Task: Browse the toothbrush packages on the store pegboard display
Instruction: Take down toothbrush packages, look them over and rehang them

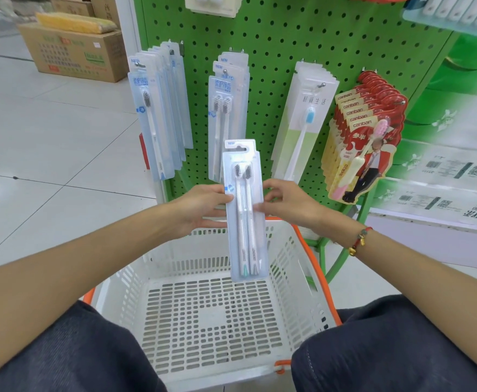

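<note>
I hold a clear twin-pack toothbrush package [244, 222] upright in front of the green pegboard [274, 38], above a white basket. My left hand [203, 206] grips its left edge and my right hand [284, 200] grips its right edge. On the pegs hang a row of single-brush packs [158, 117], more twin packs [226, 108], white packs with a blue-headed brush [302, 123] and red "canban" packs with a pink brush [364, 142].
A white perforated shopping basket [212, 315] with orange handles sits between my knees. Cardboard boxes [73, 52] stand on the tiled floor at the back left. Green and white packaged goods [452, 154] fill the shelf on the right.
</note>
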A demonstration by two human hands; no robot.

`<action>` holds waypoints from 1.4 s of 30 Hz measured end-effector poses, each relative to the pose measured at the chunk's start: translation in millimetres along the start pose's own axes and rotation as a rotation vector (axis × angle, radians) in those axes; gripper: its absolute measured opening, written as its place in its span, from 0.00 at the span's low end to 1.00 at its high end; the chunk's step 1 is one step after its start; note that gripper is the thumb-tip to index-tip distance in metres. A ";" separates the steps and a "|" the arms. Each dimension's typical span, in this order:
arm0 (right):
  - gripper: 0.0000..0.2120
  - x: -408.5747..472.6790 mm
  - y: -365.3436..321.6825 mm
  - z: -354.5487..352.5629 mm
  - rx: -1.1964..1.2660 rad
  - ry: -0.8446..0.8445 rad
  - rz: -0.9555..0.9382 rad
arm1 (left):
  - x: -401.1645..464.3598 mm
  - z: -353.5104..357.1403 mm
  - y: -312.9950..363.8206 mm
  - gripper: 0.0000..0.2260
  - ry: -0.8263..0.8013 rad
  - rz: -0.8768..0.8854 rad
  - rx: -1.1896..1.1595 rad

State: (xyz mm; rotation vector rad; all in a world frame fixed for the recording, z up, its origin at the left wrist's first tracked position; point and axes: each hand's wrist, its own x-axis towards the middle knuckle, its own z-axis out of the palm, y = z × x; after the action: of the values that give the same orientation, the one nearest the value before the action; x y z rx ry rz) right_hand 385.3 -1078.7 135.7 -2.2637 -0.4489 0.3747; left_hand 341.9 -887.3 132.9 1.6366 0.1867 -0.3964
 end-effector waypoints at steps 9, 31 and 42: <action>0.11 -0.8 -6.7 -5.0 0.194 0.265 -0.003 | -1.8 9.8 2.7 0.11 -0.109 -0.005 0.077; 0.08 -5.5 -33.2 13.8 0.269 0.336 0.007 | -11.1 29.0 8.2 0.26 -0.139 0.116 0.373; 0.32 -4.8 -28.6 10.7 0.318 0.279 0.092 | -11.0 27.2 4.5 0.18 -0.171 0.148 0.357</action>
State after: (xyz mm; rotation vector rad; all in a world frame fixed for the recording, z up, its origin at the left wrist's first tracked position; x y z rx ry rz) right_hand 371.0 -1055.8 150.7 -1.9897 -0.1298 0.1575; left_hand 329.4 -913.4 139.4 1.9413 -0.1418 -0.4734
